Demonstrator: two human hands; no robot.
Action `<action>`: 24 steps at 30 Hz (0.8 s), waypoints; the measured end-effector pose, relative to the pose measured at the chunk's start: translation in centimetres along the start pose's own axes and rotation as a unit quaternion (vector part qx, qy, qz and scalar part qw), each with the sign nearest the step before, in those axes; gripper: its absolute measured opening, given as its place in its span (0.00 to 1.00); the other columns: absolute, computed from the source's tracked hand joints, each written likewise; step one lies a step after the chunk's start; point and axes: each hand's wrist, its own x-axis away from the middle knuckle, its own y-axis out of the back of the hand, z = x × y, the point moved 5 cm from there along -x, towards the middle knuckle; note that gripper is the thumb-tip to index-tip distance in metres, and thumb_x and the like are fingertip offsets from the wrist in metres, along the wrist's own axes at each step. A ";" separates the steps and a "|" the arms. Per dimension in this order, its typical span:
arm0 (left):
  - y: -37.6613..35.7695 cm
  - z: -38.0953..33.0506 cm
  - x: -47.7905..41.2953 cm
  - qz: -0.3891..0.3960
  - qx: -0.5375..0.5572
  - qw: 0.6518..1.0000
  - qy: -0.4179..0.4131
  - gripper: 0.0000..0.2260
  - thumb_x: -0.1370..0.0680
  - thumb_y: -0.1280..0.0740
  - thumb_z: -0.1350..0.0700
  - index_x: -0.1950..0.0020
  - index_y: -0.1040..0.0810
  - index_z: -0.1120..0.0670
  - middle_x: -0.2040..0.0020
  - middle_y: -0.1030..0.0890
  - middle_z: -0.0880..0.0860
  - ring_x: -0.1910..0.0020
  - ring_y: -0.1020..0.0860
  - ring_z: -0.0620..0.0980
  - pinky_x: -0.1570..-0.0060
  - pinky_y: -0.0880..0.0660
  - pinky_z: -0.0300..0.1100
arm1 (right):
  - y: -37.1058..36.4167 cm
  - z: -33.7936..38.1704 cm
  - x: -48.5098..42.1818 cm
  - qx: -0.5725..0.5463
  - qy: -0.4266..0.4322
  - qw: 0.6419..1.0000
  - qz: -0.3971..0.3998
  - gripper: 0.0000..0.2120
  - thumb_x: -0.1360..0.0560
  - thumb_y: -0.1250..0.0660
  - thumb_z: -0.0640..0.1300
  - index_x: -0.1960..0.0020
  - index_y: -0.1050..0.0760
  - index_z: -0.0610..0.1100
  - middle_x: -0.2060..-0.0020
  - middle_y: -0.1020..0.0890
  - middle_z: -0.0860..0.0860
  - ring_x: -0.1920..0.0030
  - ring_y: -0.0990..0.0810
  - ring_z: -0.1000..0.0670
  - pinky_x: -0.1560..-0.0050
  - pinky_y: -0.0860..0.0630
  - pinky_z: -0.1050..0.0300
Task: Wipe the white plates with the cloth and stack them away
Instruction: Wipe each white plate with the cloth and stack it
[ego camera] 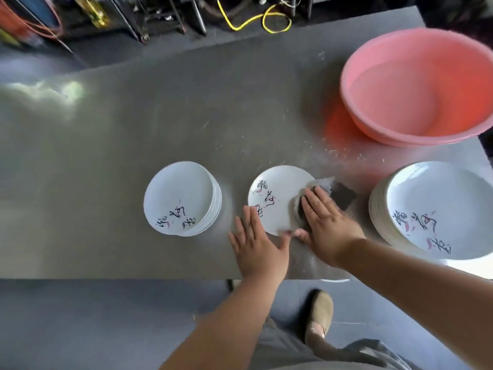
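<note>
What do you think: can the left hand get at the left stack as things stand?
Probably yes: the left hand lies flat by the middle plate, holding nothing, and only bare table separates it from the left stack.

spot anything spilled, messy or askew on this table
White flecks and a powdery smear litter the steel table between the pink basin and the plate being wiped. The right-hand plate stack sits close to the table's front edge. Nothing looks broken.

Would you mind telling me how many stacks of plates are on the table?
2. The left stack sits left of the single plate. The right stack sits at far right, nearer than the basin. How many plates each stack holds is unclear.
</note>
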 end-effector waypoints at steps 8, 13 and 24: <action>0.3 0.7 5.1 0.047 -0.004 0.999 0.000 0.43 0.21 0.47 0.28 0.14 0.56 0.48 0.15 0.63 0.48 0.15 0.62 0.52 0.19 0.66 0.54 | -1.7 1.2 3.8 -0.010 0.046 0.998 0.039 0.52 0.27 0.73 0.76 0.15 0.56 0.43 0.15 0.59 0.48 0.20 0.74 0.46 0.22 0.72 0.51; 2.5 2.5 0.6 0.010 -0.088 0.985 -0.151 0.36 0.19 0.52 0.31 0.14 0.55 0.44 0.15 0.64 0.44 0.16 0.65 0.50 0.19 0.66 0.56 | 0.3 -1.3 -0.4 0.008 0.038 0.999 0.010 0.48 0.24 0.64 0.73 0.15 0.51 0.43 0.15 0.55 0.50 0.17 0.68 0.48 0.18 0.63 0.49; 1.4 3.2 -2.5 0.033 -0.172 0.961 -0.212 0.33 0.17 0.57 0.34 0.14 0.52 0.45 0.16 0.64 0.41 0.16 0.63 0.50 0.21 0.71 0.52 | -3.2 -0.2 3.3 0.009 0.041 0.998 0.049 0.47 0.24 0.66 0.74 0.15 0.62 0.45 0.20 0.71 0.53 0.22 0.76 0.51 0.19 0.68 0.50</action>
